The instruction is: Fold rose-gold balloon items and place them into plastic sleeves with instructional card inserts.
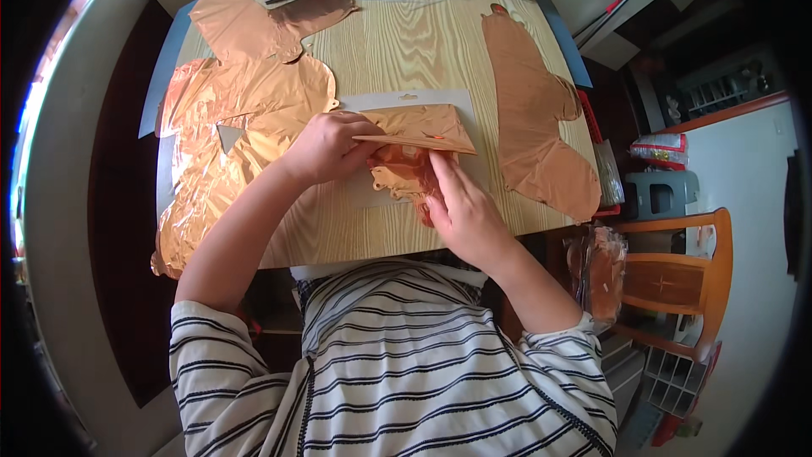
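1. Folded copper foil [423, 122] is laid over the white card [444, 98], long axis left-right; shiny, crumpled part is bunched toward the card's near edge.
2. Foil's left end is pinched by the left hand [326, 148]; near part is touched by the right hand [468, 216], grip cannot be told.
3. Wrinkled foil sheet [254, 106] is spread left of the card, duller foil piece [533, 101] right.

I see glare [41, 89], blown white, beyond the left edge of the table [414, 51]; the foil [249, 101] there glints. Past the right edge, the shelf [723, 95] sits dim. Straight lines bow toward the black rim.
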Motion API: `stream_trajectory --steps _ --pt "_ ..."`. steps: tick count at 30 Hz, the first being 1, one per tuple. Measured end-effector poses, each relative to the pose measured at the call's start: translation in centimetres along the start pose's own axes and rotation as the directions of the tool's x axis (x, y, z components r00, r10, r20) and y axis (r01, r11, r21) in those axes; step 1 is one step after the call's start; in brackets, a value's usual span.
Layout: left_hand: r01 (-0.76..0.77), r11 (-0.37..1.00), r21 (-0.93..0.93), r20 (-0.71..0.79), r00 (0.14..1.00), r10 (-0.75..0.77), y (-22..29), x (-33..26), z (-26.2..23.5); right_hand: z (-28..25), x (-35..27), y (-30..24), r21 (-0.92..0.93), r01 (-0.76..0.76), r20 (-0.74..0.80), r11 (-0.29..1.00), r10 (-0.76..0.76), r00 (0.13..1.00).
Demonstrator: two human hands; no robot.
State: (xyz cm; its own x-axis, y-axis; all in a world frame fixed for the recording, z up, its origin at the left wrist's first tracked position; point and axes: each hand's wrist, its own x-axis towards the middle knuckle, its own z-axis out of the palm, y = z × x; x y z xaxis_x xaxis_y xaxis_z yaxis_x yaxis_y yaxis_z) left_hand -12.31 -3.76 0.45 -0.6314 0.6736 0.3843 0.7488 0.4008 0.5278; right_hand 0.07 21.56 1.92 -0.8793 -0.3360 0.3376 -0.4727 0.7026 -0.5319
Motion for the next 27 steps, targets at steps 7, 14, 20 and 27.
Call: stream_trajectory --steps 7,14,20,27 --pt "-0.043 0.999 -0.024 -0.043 0.998 0.042 0.2 0.1 0.0 -1.6 -1.9 1.1 -0.074 0.174 0.262 0.982 -0.149 0.954" --pt "-0.087 0.993 -0.078 -0.013 0.996 0.086 -0.1 -0.1 0.3 -1.5 -2.5 1.5 0.014 0.18 0.209 0.984 -0.179 0.961" --pt "0.06 0.989 -0.137 0.031 0.998 -0.057 0.1 0.4 -0.6 -1.8 -1.1 3.1 0.028 0.236 0.238 0.971 -0.236 0.942" --pt "0.146 0.979 -0.14 0.084 0.987 -0.135 0.0 0.7 -0.6 -1.6 0.0 3.0 -0.085 0.346 0.238 0.934 -0.318 0.918"
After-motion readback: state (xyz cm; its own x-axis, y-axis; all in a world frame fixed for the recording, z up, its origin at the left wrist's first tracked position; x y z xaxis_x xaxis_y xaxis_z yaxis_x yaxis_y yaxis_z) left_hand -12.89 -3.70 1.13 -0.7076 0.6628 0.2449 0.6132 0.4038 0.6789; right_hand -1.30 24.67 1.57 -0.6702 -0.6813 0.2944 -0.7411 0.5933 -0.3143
